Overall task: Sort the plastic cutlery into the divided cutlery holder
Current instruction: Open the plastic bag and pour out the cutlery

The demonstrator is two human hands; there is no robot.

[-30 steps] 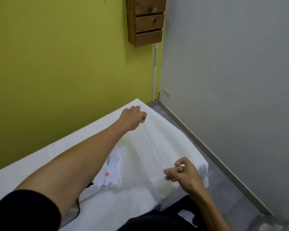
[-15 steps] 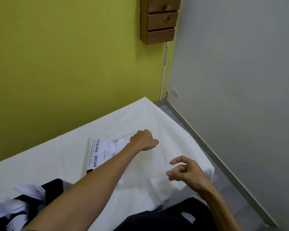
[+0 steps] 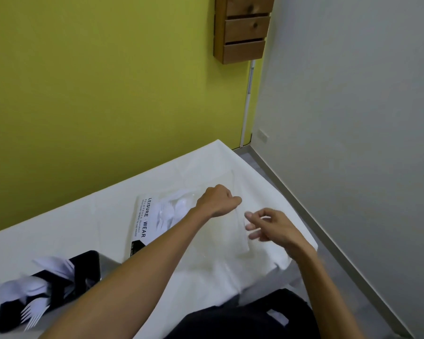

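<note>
While the left hand (image 3: 218, 200) sits clenched on the clear plastic of the bag (image 3: 142, 221), the right hand (image 3: 272, 226) hovers just beside it, fingers loose and blurred, gripping nothing I can see. White cutlery shows through the bag, next to its "LEISURE WEAR" label. That bag lies mid-surface (image 3: 59, 241), on a white cover. Down at the near left corner is the black holder (image 3: 83, 263), with forks (image 3: 32, 311) and spoons (image 3: 27, 286) poking out of it. The surface runs along a yellow-green wall (image 3: 108, 81) towards the room's corner, where a grey wall (image 3: 353, 118) meets it. Wooden drawers (image 3: 242, 28) hang up there, a white pipe (image 3: 246, 106) drops below them, and grey floor (image 3: 340, 302) shows on the right.
</note>
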